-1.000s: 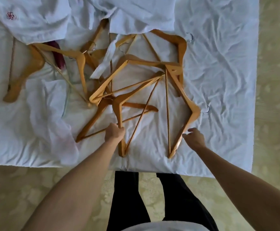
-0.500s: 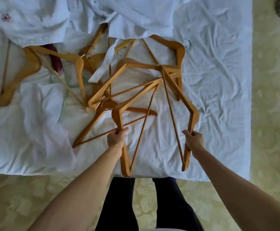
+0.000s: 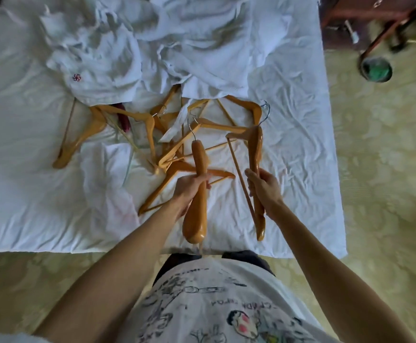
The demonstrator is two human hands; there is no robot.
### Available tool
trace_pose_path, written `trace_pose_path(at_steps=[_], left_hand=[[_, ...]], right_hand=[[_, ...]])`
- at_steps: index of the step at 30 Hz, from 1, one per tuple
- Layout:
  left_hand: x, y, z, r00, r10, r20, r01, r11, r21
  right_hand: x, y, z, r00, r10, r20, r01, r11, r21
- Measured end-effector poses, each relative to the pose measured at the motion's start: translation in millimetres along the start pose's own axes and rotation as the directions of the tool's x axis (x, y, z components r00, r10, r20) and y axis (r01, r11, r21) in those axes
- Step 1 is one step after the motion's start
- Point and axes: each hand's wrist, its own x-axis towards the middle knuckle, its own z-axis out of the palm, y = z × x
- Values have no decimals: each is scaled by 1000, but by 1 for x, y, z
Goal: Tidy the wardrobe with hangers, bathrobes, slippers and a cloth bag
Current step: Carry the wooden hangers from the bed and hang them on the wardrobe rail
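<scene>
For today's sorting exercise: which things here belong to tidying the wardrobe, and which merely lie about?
Belong to the job:
- wooden hanger in the left hand
- wooden hanger in the right hand
- loose orange-brown wooden hangers
- white bathrobes

Just lying about:
- round green-filled bin
- dark wooden furniture

Hangers (image 3: pixel 198 167) honey-orange; bathrobe (image 3: pixel 102 70) white, red emblem; carpet (image 3: pixel 380 169) pale yellow-green, floral.

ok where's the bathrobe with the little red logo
In the head view, the bathrobe lies crumpled on the bed's far left, just beyond the pile of wooden hangers.
</scene>
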Motion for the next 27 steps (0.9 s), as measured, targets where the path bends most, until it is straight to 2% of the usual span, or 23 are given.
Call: trace_pose_path(at_steps=[3,6,10,13,15,19,24,27], left_hand=[[-15,0,-9,995,87,-54,-91,992,-83],[-35,-3,-18,976,120,-181,-153,971,-183],[-70,-14,-23,929,75,-363,-200,925,-322],[-102,-26,-32,868,49,-494,-274,877,-394],[-125,-37,-41,821,33,-570,-341,829,-443],[-173,-65,-65,693,-25,-721,-440,777,-450],[-229,-115,-104,495,-123,-860,-498,771,-397],[-259,-146,-132,414,-192,-890,-552,724,-414]], right_hand=[[-10,-25,8,983,-140,116,148,987,-67],[-13,-48,17,928,-224,299,265,959,-101],[-12,-71,38,809,-239,537,369,917,-148],[-17,-79,63,685,-218,695,440,885,-156],[-27,-83,84,601,-207,772,500,851,-160],[-69,-90,140,388,-195,901,682,718,-138],[-140,-82,211,188,-103,977,756,650,-77],[-186,-73,256,86,-69,994,781,624,-25]])
